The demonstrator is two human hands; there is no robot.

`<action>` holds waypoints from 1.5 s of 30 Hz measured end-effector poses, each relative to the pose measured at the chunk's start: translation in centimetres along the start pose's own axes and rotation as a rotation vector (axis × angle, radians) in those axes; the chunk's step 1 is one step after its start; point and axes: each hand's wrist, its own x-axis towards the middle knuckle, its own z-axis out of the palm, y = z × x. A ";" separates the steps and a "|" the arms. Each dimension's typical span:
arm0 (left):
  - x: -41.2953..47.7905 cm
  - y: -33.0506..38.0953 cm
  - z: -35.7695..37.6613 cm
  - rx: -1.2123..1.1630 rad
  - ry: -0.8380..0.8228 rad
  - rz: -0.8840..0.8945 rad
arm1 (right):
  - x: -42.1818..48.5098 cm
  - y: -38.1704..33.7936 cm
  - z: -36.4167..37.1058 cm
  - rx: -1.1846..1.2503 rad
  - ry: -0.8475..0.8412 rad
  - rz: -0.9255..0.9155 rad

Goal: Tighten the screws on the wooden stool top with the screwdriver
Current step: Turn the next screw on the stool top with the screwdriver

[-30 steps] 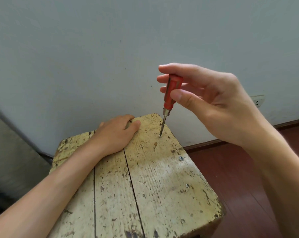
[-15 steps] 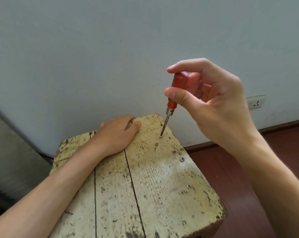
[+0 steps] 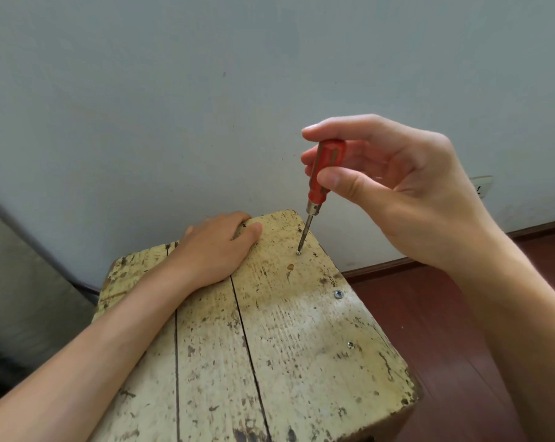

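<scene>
Slip risk first: your screwdriver (image 3: 322, 173) leans, handle tipped to the right, not square to the far screw (image 3: 298, 252) under its tip. Twist like that and I'd expect the tip to climb out of the head, chew it, or skid across the wood toward your left hand (image 3: 215, 247), which sits near, on the same end. Your right hand (image 3: 397, 193) pinches the red handle, thumb in front, fingers behind, index arched over the top. That's a light hold, so probably little downward load. Can't tell if the tip is fully seated; too small.

Left hand lies palm down on the stool top (image 3: 301, 362), fingers hooked over the far edge, thumb flat on the wood. Decent brace.

Stool top sits against the wall (image 3: 206, 106): pale planks, paint worn and speckled, dark gaps between boards. It looks old and dry, so overtightening may strip the hole. Along the right edge sit the mid screw (image 3: 338, 294) and the near screw (image 3: 350, 345), both roughly flush.
</scene>
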 end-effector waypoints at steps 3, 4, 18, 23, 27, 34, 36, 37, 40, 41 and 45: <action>0.1 -0.1 0.0 0.004 0.001 -0.003 | 0.1 -0.1 0.4 -0.029 0.070 -0.006; 0.1 -0.1 0.0 0.002 0.002 -0.003 | 0.2 -0.1 0.7 -0.041 0.091 -0.008; 0.0 0.0 0.1 -0.004 0.009 0.001 | 0.1 0.8 0.4 0.011 0.064 0.006; 0.1 -0.2 0.2 0.001 0.011 0.007 | 0.6 0.5 -0.1 0.082 -0.008 0.008; 0.1 -0.2 0.2 0.000 0.014 0.006 | 0.6 0.8 -0.1 0.080 0.062 0.005; 0.0 -0.1 0.1 -0.002 0.011 0.005 | 0.4 0.8 1.6 0.039 0.256 0.031; 0.0 -0.1 0.1 -0.004 0.013 0.004 | 0.3 0.8 1.7 -0.002 0.288 0.022; 0.0 -0.1 0.1 -0.004 0.013 0.001 | 0.2 0.8 1.7 -0.025 0.289 0.018; 0.0 -0.1 0.2 0.002 0.010 -0.003 | 0.0 1.0 1.2 -0.060 0.211 -0.010; 0.0 -0.1 0.1 0.002 0.010 -0.005 | 0.0 1.0 0.8 -0.059 0.154 -0.021; 0.0 -0.1 0.2 -0.001 0.008 -0.002 | 0.3 0.8 -0.6 0.043 -0.025 -0.001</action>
